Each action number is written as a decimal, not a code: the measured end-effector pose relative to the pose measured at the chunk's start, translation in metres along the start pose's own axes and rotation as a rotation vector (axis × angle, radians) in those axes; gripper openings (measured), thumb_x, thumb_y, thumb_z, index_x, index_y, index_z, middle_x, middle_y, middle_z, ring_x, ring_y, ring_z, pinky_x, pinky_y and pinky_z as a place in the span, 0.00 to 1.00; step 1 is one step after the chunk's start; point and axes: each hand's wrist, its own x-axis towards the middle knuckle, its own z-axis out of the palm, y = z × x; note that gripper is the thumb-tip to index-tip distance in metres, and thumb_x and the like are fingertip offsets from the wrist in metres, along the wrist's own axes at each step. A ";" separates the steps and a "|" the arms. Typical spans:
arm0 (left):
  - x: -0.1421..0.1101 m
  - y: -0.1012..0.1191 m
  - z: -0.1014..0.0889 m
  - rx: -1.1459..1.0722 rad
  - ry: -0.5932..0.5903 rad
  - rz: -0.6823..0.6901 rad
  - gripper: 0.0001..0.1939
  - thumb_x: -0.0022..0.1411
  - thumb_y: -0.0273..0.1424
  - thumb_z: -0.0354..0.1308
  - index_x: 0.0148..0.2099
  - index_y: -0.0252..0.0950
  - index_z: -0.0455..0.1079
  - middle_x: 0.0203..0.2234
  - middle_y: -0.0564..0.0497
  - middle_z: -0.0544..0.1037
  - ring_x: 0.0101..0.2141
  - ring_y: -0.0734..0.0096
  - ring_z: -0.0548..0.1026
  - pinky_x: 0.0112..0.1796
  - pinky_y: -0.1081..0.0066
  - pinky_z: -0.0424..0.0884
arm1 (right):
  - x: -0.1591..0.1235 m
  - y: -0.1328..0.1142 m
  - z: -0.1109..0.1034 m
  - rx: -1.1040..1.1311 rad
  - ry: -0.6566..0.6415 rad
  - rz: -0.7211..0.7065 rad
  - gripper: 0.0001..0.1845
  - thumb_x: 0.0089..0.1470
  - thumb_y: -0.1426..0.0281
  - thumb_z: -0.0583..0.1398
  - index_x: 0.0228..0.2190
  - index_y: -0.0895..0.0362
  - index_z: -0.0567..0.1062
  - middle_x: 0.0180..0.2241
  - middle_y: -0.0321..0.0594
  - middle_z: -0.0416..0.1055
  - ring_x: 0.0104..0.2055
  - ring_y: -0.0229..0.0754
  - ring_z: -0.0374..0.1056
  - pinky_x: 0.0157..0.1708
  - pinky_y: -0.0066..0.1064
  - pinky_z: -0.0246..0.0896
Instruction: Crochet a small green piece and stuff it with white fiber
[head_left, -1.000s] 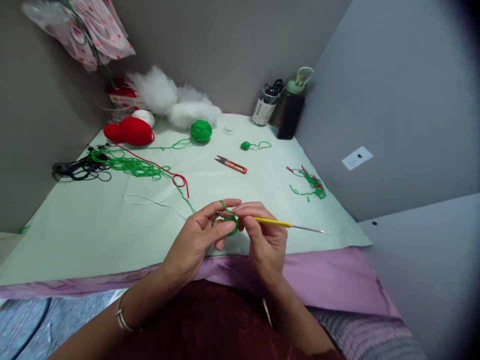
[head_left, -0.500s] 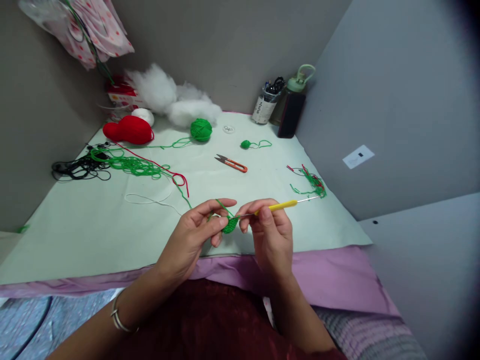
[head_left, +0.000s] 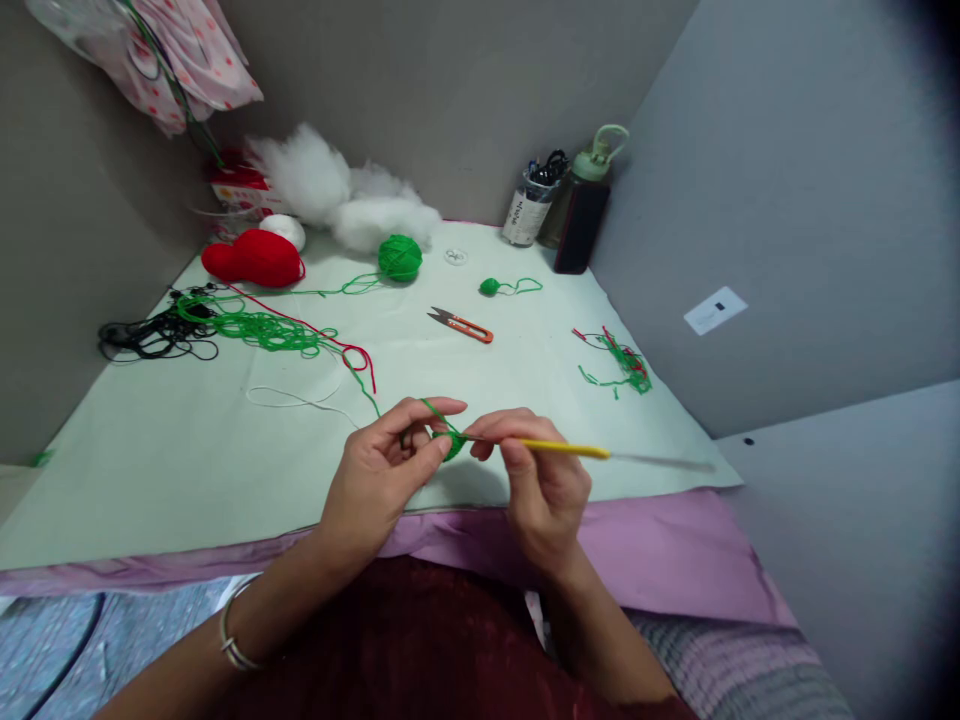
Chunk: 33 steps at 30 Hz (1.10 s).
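A small green crochet piece (head_left: 453, 446) is pinched between the thumb and fingers of my left hand (head_left: 390, 455), and part of it is hidden by them. Green yarn (head_left: 433, 410) runs over my raised left index finger down to the piece. My right hand (head_left: 544, 480) grips a crochet hook (head_left: 566, 449) by its yellow handle. The hook's metal tip reaches the edge of the green piece; its other metal end points right and is blurred. From my left hand the yarn leads back to a loose green tangle (head_left: 262, 328) on the table.
Orange thread snips (head_left: 461, 325) lie mid-table, with a small green crocheted ball (head_left: 489, 287) behind. A green yarn ball (head_left: 400, 258), red yarn (head_left: 255, 258) and white stuffing (head_left: 382, 222) are at the back. Yarn scraps (head_left: 630, 365) lie right; a bottle (head_left: 581, 210) stands in the corner.
The crochet hook has tilted, its far end swinging down and to the right. My right hand has turned with it, and the green piece sits slightly further left.
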 end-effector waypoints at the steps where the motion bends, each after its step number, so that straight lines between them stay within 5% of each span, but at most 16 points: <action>1: -0.001 0.000 0.002 0.028 0.026 0.025 0.11 0.62 0.28 0.70 0.47 0.42 0.85 0.27 0.55 0.73 0.25 0.77 0.65 0.27 0.74 0.62 | -0.002 0.001 0.000 -0.077 -0.004 -0.072 0.11 0.71 0.71 0.56 0.44 0.50 0.79 0.37 0.40 0.80 0.37 0.43 0.77 0.38 0.38 0.75; 4: -0.002 0.000 0.007 -0.053 0.043 0.020 0.16 0.60 0.27 0.73 0.50 0.43 0.84 0.30 0.55 0.75 0.25 0.80 0.66 0.27 0.77 0.63 | -0.009 0.008 0.003 -0.329 0.000 -0.275 0.13 0.70 0.72 0.58 0.49 0.47 0.79 0.40 0.41 0.82 0.42 0.46 0.79 0.39 0.40 0.77; 8: 0.001 -0.001 0.007 -0.388 -0.081 -0.221 0.23 0.60 0.31 0.74 0.58 0.40 0.80 0.25 0.59 0.69 0.20 0.84 0.60 0.22 0.80 0.60 | -0.013 0.016 0.006 -0.502 0.003 -0.376 0.19 0.65 0.75 0.63 0.53 0.43 0.79 0.46 0.42 0.81 0.45 0.46 0.79 0.40 0.39 0.78; 11: 0.005 0.003 0.002 -0.532 -0.117 -0.352 0.19 0.61 0.29 0.72 0.55 0.34 0.82 0.21 0.62 0.60 0.19 0.87 0.51 0.20 0.83 0.54 | -0.008 0.012 0.007 -0.213 0.085 -0.188 0.14 0.68 0.74 0.59 0.48 0.47 0.82 0.40 0.41 0.81 0.39 0.43 0.77 0.37 0.37 0.76; 15: 0.007 0.008 -0.001 -0.499 -0.112 -0.268 0.16 0.60 0.28 0.72 0.52 0.37 0.83 0.27 0.58 0.66 0.19 0.89 0.51 0.19 0.83 0.52 | 0.003 0.005 0.008 0.210 0.184 0.090 0.10 0.70 0.68 0.59 0.39 0.51 0.82 0.34 0.39 0.78 0.29 0.38 0.71 0.29 0.34 0.69; 20: 0.003 0.001 0.003 -0.350 -0.122 -0.166 0.16 0.62 0.32 0.73 0.52 0.42 0.84 0.32 0.55 0.72 0.21 0.87 0.60 0.22 0.81 0.59 | 0.006 0.005 0.011 0.187 0.099 0.127 0.10 0.69 0.70 0.60 0.40 0.50 0.83 0.36 0.38 0.80 0.32 0.38 0.72 0.32 0.32 0.70; 24: 0.002 -0.004 0.006 -0.345 -0.050 -0.133 0.20 0.60 0.30 0.75 0.55 0.44 0.83 0.32 0.55 0.73 0.23 0.85 0.64 0.24 0.82 0.62 | -0.004 0.008 0.013 -0.171 0.065 -0.133 0.13 0.67 0.76 0.61 0.47 0.50 0.83 0.40 0.39 0.80 0.40 0.40 0.76 0.39 0.33 0.74; 28: 0.006 -0.001 0.006 -0.560 -0.134 -0.331 0.20 0.58 0.32 0.76 0.52 0.36 0.84 0.25 0.57 0.68 0.20 0.87 0.57 0.22 0.84 0.59 | -0.009 0.011 0.012 -0.435 0.055 -0.378 0.19 0.63 0.80 0.64 0.52 0.51 0.82 0.46 0.44 0.80 0.45 0.44 0.77 0.41 0.34 0.75; 33: 0.010 0.002 0.001 -0.613 -0.112 -0.334 0.13 0.57 0.27 0.76 0.45 0.34 0.86 0.24 0.59 0.65 0.20 0.87 0.54 0.21 0.85 0.57 | 0.000 0.007 0.008 0.058 0.183 0.015 0.11 0.68 0.73 0.60 0.43 0.49 0.83 0.35 0.38 0.79 0.31 0.39 0.73 0.31 0.33 0.71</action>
